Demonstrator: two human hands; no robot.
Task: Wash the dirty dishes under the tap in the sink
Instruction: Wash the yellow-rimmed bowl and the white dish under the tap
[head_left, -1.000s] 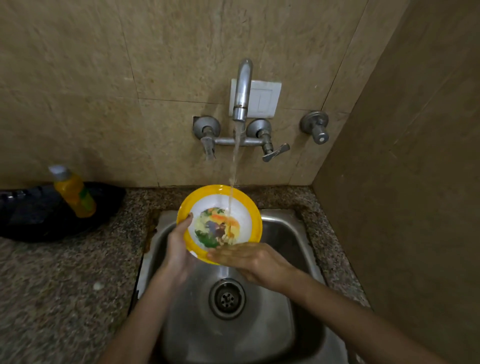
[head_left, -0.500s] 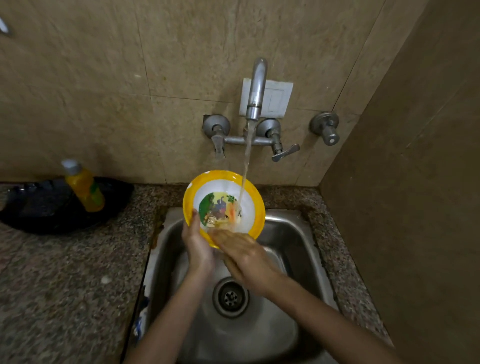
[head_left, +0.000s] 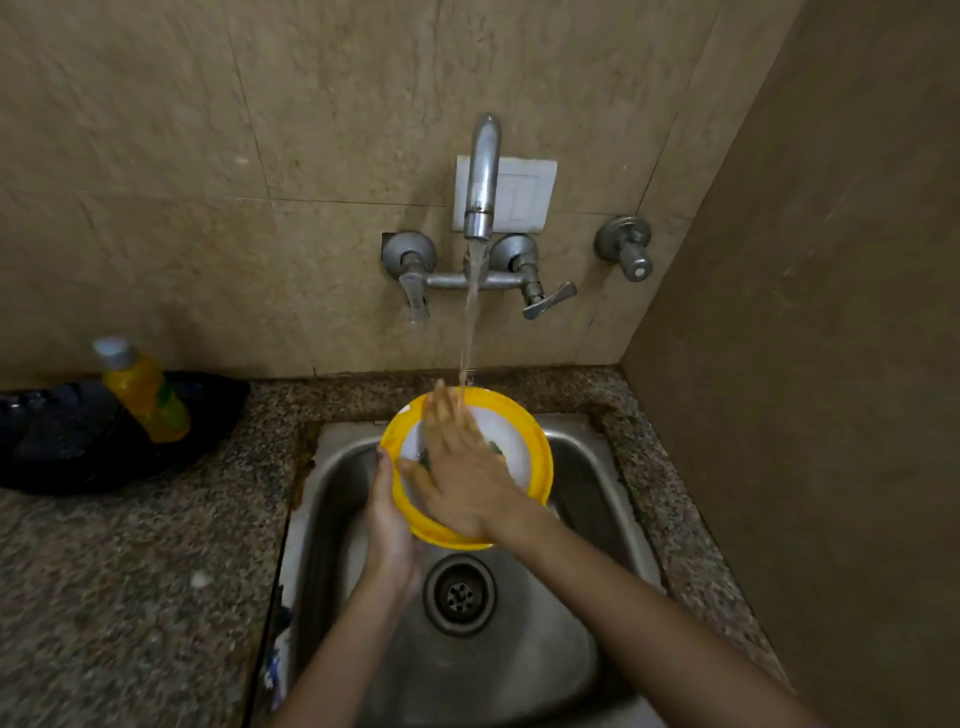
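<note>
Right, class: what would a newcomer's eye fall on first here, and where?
The yellow-rimmed plate at the centre, over the steel sink: the left hand grips its left edge, the right hand lies flat across its face. From the wall tap above, water streams down to it. A yellow bottle stands at the far left.

One view only on my end: head cam, wide-angle, facing forward and steeply down. It sits right over the sink, close in, and both forearms enter from the bottom edge. Tap sits upper centre on the back wall. Counter fills lower left, side wall the right.
</note>
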